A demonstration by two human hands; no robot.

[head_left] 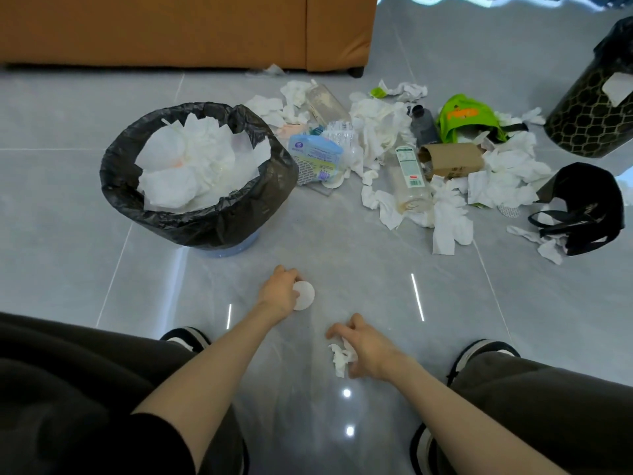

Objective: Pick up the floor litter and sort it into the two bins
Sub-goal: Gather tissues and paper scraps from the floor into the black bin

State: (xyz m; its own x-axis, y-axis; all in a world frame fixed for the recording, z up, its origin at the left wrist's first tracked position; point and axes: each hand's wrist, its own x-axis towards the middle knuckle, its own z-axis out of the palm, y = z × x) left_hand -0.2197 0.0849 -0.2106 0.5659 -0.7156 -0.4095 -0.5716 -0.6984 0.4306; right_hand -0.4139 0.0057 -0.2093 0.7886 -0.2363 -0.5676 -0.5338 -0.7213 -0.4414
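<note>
Evidently gathering paper for the tissue-filled bin [205, 221] upper left: left hand [279, 289] pinches a round pad [305, 296], right hand [364, 351] clutches crumpled tissue [340, 358]

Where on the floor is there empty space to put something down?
The floor is bare between the lined bin and the sofa, left of that bin, and nearer, around the left hand holding a round pad and the right hand holding a tissue. It is crowded from that bin across to the patterned bin and black bag.
</note>
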